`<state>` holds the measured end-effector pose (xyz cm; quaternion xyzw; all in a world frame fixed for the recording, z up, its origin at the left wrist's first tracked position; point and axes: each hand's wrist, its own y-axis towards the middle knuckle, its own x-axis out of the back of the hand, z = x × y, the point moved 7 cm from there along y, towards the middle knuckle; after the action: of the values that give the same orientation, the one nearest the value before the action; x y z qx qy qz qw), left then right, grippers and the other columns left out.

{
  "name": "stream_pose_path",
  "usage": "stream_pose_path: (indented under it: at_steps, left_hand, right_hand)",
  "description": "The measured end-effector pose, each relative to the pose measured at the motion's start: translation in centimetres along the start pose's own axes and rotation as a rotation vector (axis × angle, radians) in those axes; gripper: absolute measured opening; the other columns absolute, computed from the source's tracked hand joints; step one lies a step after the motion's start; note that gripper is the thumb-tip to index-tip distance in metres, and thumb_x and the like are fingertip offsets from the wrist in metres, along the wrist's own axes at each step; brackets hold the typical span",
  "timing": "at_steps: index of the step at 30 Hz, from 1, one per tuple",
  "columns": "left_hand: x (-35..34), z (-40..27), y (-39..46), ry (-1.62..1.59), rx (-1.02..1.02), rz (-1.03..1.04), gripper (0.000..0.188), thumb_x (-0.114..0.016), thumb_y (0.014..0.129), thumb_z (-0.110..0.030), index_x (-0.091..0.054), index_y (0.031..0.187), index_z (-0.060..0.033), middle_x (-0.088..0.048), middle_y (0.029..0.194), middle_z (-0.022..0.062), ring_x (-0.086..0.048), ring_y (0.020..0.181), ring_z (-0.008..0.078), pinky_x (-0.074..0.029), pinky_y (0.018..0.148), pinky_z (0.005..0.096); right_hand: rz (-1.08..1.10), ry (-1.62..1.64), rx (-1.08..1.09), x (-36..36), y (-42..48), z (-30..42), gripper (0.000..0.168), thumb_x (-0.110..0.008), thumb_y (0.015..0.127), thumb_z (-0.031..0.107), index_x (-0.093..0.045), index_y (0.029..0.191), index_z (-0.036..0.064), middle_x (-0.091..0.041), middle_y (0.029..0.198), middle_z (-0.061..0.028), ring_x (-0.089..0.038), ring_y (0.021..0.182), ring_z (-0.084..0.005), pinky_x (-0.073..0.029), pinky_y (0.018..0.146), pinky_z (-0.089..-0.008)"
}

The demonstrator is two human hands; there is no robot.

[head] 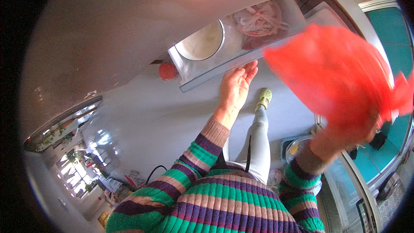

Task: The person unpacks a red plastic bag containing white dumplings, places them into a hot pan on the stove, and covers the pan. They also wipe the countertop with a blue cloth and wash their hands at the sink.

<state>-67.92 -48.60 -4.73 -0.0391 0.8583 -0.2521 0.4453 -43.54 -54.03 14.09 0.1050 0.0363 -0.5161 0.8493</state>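
Observation:
A red plastic bag [330, 71], blurred by movement, hangs from my right hand [352, 132] on the right side. My fingers are partly hidden behind its folds, and I cannot make out what is inside. My left hand [236, 85] is at the front edge of a clear refrigerator drawer [210, 74], palm turned up and fingers slightly bent. Nothing shows in its grasp; whether the fingertips touch the drawer is unclear. In the drawer lie a round pale container [202, 42] and a knotted translucent plastic bag [260, 19] with pinkish contents.
The large refrigerator door [106, 32] spans the upper left. A round red object [168, 71] sits beside the drawer's left end. Teal tiled cabinetry [391, 32] lines the right. Below my right arm stands a clear bowl [296, 149], near a glass-fronted appliance [347, 184].

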Motion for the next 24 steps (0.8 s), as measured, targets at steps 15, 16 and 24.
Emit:
stream_pose_path:
  at_steps: [15, 16, 24]
  left_hand:
    - [-2.3, -11.0, 14.8, -0.017, -0.189, 0.147, 0.031, -0.056, 0.087, -0.018, -0.051, 0.115, -0.0047, -0.057, 0.115, 0.0103, -0.055, 0.108, 0.0265, -0.047, 0.094, 0.0433]
    - [-1.6, -12.0, 16.4, -0.065, -0.191, 0.207, 0.031, -0.055, 0.089, -0.020, -0.051, 0.115, -0.0046, -0.057, 0.114, 0.0104, -0.055, 0.107, 0.0261, -0.047, 0.093, 0.0430]
    - [-5.8, -6.5, 15.5, 0.310, -0.122, 0.040, 0.028, -0.054, 0.088, -0.019, -0.053, 0.111, -0.0036, -0.058, 0.112, 0.0114, -0.055, 0.104, 0.0230, -0.047, 0.090, 0.0385]
  right_hand:
    - [-0.172, -0.176, -0.303, 25.4, -2.9, 0.8, 0.058, -0.056, 0.077, 0.012, -0.039, 0.131, 0.000, -0.049, 0.123, -0.0139, -0.050, 0.111, -0.0247, -0.041, 0.095, -0.0367]
    - [-0.166, -0.172, -0.328, 25.5, -4.2, 1.1, 0.057, -0.055, 0.077, 0.011, -0.039, 0.131, 0.000, -0.050, 0.123, -0.0123, -0.050, 0.110, -0.0232, -0.040, 0.095, -0.0357]
    - [-0.272, -0.147, -0.305, 30.7, -9.6, 2.7, 0.048, -0.057, 0.076, 0.012, -0.044, 0.121, 0.001, -0.054, 0.113, -0.0110, -0.055, 0.101, -0.0226, -0.044, 0.090, -0.0363]
